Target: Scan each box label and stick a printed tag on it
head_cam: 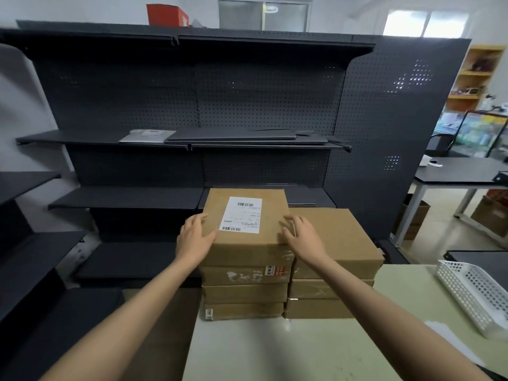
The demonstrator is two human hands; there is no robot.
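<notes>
Two stacks of brown boxes stand side by side at the far edge of the pale worktop (288, 350), the left stack one box taller than the right. The top box (244, 229) of the left stack lies flat with its white label (241, 215) facing up, barcodes in plain sight — a sensible way to have it, since the label must be read by a scanner. No scanner and no printed tag can be seen anywhere in view.

The left hand (193, 237) rests against the box's left edge, its fingers (198, 218) fairly straight and laid on the cardboard. The right hand (301, 233) meets the right edge, fingers (288, 220) bent a little over the top surface. Neither hand is clenched; both seem to steady or square the box from either side — probably in order to lift it off the stack or straighten it.

A white perforated basket (472, 295) sits at the right end of the worktop, well apart from the stacks. Dark metal shelves (126, 196) stand behind
</notes>
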